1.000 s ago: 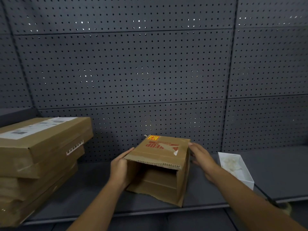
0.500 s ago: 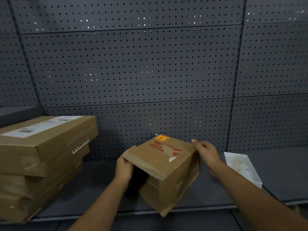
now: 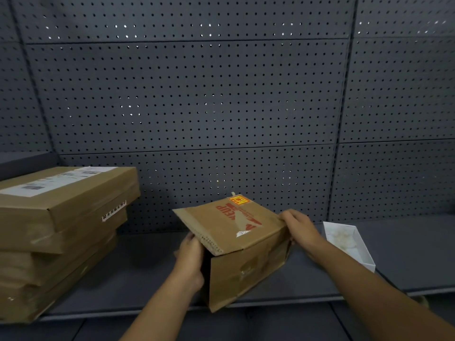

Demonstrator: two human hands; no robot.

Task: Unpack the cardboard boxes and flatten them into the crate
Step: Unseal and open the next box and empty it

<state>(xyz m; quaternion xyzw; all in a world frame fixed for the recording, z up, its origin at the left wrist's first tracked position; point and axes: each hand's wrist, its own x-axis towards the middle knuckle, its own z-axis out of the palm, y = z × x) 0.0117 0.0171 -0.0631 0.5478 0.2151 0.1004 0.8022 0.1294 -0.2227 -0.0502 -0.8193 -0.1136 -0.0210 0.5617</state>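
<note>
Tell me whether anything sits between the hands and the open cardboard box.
Nothing does: the left hand grips the cardboard box at its open end, and the right hand holds its far top corner.

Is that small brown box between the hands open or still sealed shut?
Open at one end. The small box lies tipped, a loose flap overhanging a dark opening beside the left hand. Whether anything remains inside cannot be told.

Left hand [image 3: 189, 252] curled, gripping; right hand [image 3: 299, 223] fingers bent over edge, both forearms extended.
</note>
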